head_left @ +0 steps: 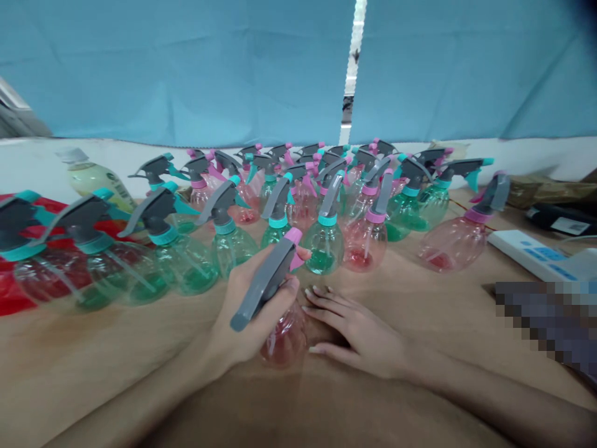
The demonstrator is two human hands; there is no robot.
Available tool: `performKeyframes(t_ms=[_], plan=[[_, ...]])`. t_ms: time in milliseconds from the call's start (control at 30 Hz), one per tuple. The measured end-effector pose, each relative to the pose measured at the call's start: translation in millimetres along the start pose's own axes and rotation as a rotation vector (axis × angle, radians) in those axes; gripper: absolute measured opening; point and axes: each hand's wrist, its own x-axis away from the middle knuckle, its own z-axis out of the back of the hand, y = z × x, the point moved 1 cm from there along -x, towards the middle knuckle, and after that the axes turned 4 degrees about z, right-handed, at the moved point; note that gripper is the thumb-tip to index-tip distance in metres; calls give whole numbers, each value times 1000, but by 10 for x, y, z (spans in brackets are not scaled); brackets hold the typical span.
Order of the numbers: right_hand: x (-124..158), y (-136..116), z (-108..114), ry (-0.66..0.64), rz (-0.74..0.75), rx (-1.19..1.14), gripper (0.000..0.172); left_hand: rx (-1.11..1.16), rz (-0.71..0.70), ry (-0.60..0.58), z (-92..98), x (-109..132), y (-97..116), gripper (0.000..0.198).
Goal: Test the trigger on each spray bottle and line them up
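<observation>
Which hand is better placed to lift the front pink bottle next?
Likely the left hand: it grips the pink spray bottle near the top, while the right hand is spread beside it, holding nothing.

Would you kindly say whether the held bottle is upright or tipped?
Upright: the bottle has its base down, its sprayer above, in the left hand.
</observation>
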Motion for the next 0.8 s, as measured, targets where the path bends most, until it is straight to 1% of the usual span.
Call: performKeyframes(t_ms=[200, 300, 433, 600, 733, 800], plan=[[5, -4, 2, 13, -3, -10, 61, -4, -51, -37, 38, -41, 53, 24], [5, -7, 2, 7, -5, -4, 62, 3, -88, -42, 53, -48, 61, 19], [1, -13, 8, -4, -7, 6, 62, 18, -90, -48, 64, -43, 57, 9], [-4, -20, 16, -2, -1, 16, 62, 0, -123, -53, 78, -34, 68, 6], [-6, -16, 14, -13, -1, 30, 62, -17, -74, -37, 80, -32, 62, 6], [-7, -9, 11, -16, 3, 31, 61, -5, -41, -12, 71, -30, 54, 9]])
